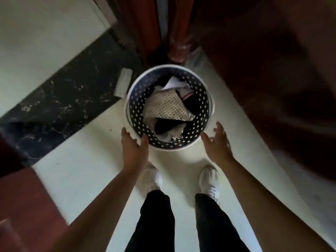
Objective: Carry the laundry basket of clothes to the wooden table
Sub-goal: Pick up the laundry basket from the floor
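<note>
A round white laundry basket (203, 113) with a perforated wall stands on the pale floor in front of my feet. Inside it lie crumpled clothes (167, 106): a beige mesh piece, black garments and something white. My left hand (132, 144) reaches down at the basket's near left rim, fingers apart, the thumb touching or almost touching the rim. At the near right side my right hand (218, 144) is spread open, a little apart from the rim. Neither hand grips anything.
Dark red wooden furniture (272, 70) fills the right side and the back, with a turned wooden leg (179, 50) just behind the basket. A strip of black marble floor (63, 106) runs diagonally on the left, and a small white object (123, 82) lies on it.
</note>
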Available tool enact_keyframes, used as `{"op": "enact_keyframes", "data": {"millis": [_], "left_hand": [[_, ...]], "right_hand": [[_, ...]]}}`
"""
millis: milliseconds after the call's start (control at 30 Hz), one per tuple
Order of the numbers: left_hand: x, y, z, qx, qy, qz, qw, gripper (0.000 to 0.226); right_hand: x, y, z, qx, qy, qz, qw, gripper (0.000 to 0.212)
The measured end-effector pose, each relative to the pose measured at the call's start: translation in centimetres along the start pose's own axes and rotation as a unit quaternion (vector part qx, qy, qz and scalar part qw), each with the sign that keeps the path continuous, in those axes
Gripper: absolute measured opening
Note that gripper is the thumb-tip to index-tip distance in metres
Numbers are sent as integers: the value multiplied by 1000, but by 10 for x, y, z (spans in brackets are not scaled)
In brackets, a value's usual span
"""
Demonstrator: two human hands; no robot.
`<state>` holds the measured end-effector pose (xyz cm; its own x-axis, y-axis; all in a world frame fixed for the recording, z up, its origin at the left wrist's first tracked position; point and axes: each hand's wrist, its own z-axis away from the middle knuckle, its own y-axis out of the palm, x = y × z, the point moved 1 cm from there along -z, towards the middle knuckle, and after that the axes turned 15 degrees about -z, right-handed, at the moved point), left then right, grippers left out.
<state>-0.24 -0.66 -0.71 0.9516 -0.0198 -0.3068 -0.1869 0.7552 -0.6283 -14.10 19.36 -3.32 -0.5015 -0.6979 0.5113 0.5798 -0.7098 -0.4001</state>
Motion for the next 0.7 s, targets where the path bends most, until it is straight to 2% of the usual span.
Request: {"op": "enact_keyframes", "data": {"millis": [67, 200, 267, 433, 600, 700], "left_hand": [[13, 19, -21, 9, -36, 37, 999, 88], [41, 42, -43, 9, -39, 43, 998, 56], [39, 36, -31, -15, -32, 43, 998, 49], [26, -18, 38, -11, -24, 48, 998, 48], [14, -96, 136, 9, -56, 69, 996, 55], [1, -148, 205, 3, -45, 80, 996, 57]], "right_hand": [[-8, 13, -22, -6, -2, -22, 1000, 81], [-13, 27, -30, -5, -16, -24, 1000, 57], [-8, 23, -17, -4, -25, -27, 999, 56], [20, -7, 51, 34, 5, -26, 999, 55], [62, -52, 162, 64, 22, -43, 997, 53], [93, -85, 237, 73, 2, -54, 996, 51]]}}
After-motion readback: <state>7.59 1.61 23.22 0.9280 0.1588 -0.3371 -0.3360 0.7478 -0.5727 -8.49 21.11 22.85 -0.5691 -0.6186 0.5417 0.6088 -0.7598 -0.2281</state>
